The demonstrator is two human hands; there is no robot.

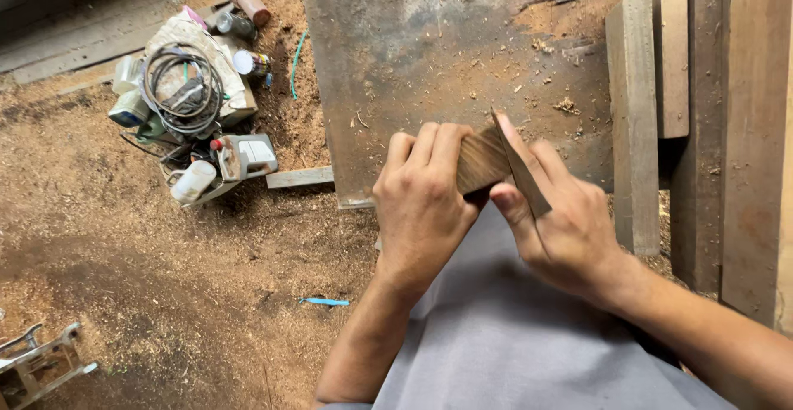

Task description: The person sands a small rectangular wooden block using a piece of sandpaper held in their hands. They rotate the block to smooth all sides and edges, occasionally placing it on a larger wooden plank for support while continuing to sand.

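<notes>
wood piece [481, 161]: small brown block, up in front of my lap, just over the near edge of the worktop [429, 55]
left hand [421, 203]: wrapped round its left end, fingers curled over the top
right hand [562, 220]: pinching a thin flat strip [522, 170] against the block's right end
worktop: grey, dusted with shavings, planks [634, 121] stacked on its right
floor [124, 236]: sawdust everywhere, pile of power tools and cords [186, 96] off to my left, bit of blue scrap [325, 301] near my knee
</notes>
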